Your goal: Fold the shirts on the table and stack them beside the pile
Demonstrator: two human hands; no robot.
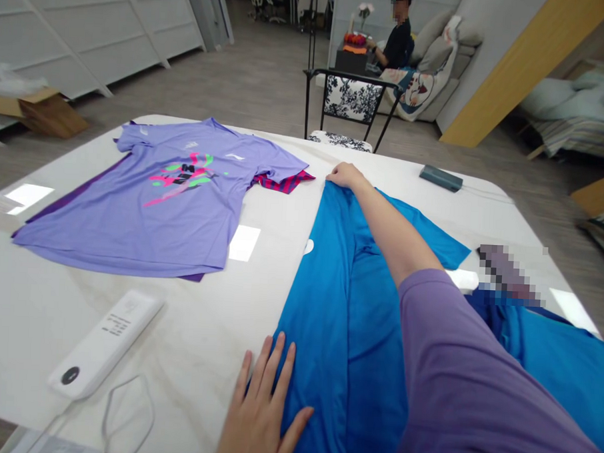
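Note:
A bright blue shirt [348, 309] lies partly folded along its length on the white table [197, 342]. My left hand [261, 412] rests flat on its near edge, fingers stretched out and open. My right hand [345, 175], on an arm in a purple sleeve, reaches to the shirt's far end and its fingers close on the fabric there. A lilac shirt [163, 200] with a pink and green print lies flat at the far left, with a red and blue striped cloth [284, 181] showing under its sleeve.
A white oblong device [107, 341] with a cable lies near the front left edge. A dark slim box [440, 178] sits at the far right. A black chair [350, 105] stands behind the table. Another person [397, 40] sits far back by a sofa.

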